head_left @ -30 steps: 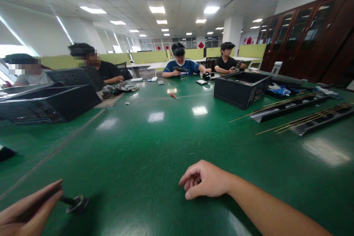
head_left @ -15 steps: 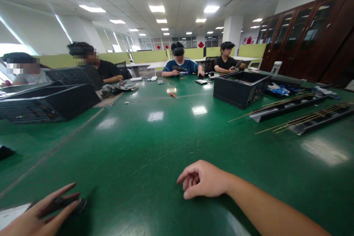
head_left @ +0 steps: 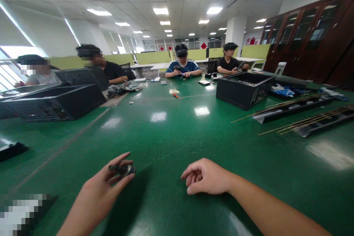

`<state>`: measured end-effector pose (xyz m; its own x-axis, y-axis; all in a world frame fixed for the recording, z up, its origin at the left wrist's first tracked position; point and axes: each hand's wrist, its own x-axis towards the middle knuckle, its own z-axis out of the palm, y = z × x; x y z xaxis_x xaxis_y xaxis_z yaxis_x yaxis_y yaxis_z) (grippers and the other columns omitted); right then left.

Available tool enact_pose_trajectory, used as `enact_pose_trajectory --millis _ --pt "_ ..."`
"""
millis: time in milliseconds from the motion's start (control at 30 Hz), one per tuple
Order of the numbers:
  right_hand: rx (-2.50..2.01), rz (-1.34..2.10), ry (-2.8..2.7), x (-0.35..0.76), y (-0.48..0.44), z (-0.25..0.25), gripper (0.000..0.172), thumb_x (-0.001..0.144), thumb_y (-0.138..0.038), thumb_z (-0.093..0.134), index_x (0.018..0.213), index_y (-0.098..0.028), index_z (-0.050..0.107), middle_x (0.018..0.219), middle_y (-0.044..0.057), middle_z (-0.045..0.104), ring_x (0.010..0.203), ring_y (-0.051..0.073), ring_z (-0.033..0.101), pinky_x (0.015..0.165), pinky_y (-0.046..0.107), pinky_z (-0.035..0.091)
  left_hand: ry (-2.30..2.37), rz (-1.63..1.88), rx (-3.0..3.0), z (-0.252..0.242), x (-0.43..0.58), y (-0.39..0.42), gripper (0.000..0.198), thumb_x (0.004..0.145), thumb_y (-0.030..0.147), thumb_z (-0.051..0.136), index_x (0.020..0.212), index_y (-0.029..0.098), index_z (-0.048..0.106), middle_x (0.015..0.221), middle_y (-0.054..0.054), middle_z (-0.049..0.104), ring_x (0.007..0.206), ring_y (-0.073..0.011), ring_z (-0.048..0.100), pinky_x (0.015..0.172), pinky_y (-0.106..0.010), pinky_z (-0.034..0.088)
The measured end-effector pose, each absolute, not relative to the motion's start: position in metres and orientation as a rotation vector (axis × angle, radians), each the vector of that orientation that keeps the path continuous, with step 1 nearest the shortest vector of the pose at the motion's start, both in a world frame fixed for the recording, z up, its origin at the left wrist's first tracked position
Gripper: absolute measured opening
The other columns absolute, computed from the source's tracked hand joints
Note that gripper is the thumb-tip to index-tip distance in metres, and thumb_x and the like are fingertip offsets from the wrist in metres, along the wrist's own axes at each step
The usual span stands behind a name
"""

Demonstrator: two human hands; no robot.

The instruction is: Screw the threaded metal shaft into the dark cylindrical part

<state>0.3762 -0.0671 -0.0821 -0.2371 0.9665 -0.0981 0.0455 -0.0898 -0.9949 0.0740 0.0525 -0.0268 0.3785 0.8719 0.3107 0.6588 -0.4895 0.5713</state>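
Observation:
My left hand (head_left: 103, 188) is raised over the green table (head_left: 171, 136) and pinches a small dark tool with a round metal end (head_left: 123, 170) between thumb and fingers. My right hand (head_left: 206, 181) rests on the table to the right of it, fingers loosely curled, with nothing visible in it. The two hands are about a hand's width apart.
A black computer case (head_left: 243, 90) stands at the far right, another (head_left: 52, 105) at the left. Two long black panels with thin brass rods (head_left: 293, 105) lie on the right. A red screwdriver (head_left: 175, 96) lies mid-table. Several people sit at the far edge.
My left hand has come up from the lower left corner toward the middle, carrying the small dark tool. My right hand has stayed where it was.

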Motion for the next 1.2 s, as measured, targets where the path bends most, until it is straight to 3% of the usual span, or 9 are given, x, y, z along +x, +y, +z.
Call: enact_pose_trajectory --millis 133,367,567,967,1200 --pt "-1.271 1.303 -1.301 0.383 -0.063 -0.084 0.037 0.064 -0.014 0.080 0.101 -0.013 0.073 0.079 0.001 0.068 0.065 0.011 0.059 0.063 0.023 0.048 1.001 0.728 2.197 -0.023 0.156 0.036 0.063 0.080 0.034 0.067 0.138 0.026 0.044 0.114 -0.003 0.074 0.095 -0.0213 0.074 0.091 -0.038 0.059" --pt "-1.465 0.854 -1.396 0.394 -0.061 -0.085 0.056 0.066 -0.008 0.073 0.121 -0.018 0.063 0.094 0.002 0.066 0.074 0.013 0.060 0.063 0.024 0.048 0.812 0.535 2.285 -0.066 0.196 0.025 0.066 0.072 0.012 0.068 0.133 0.029 0.047 0.106 0.002 0.075 0.101 -0.0206 0.069 0.099 -0.039 0.050" --pt "-1.483 0.628 -1.643 0.385 -0.069 -0.077 0.047 0.064 -0.010 0.076 0.108 -0.021 0.067 0.095 0.001 0.066 0.082 0.016 0.062 0.072 0.027 0.047 0.765 0.567 2.382 -0.073 0.184 0.018 0.069 0.072 0.005 0.063 0.133 0.031 0.045 0.105 0.003 0.072 0.104 -0.0199 0.065 0.097 -0.037 0.047" --pt "-1.510 0.556 -1.757 0.374 -0.075 -0.070 0.015 0.074 -0.013 0.074 0.087 -0.020 0.071 0.084 0.000 0.068 0.079 0.016 0.062 0.072 0.027 0.043 0.739 0.583 2.383 -0.068 0.184 0.009 0.062 0.074 0.008 0.069 0.129 0.030 0.050 0.104 0.001 0.071 0.102 -0.0200 0.063 0.093 -0.035 0.049" --pt "-1.461 0.528 -1.744 0.375 -0.074 -0.069 0.013 0.081 -0.014 0.071 0.091 -0.021 0.073 0.087 0.000 0.070 0.082 0.015 0.064 0.074 0.026 0.044 0.786 0.613 2.361 -0.067 0.183 0.009 0.050 0.077 0.018 0.072 0.123 0.028 0.056 0.107 0.000 0.073 0.100 -0.0196 0.068 0.093 -0.034 0.051"
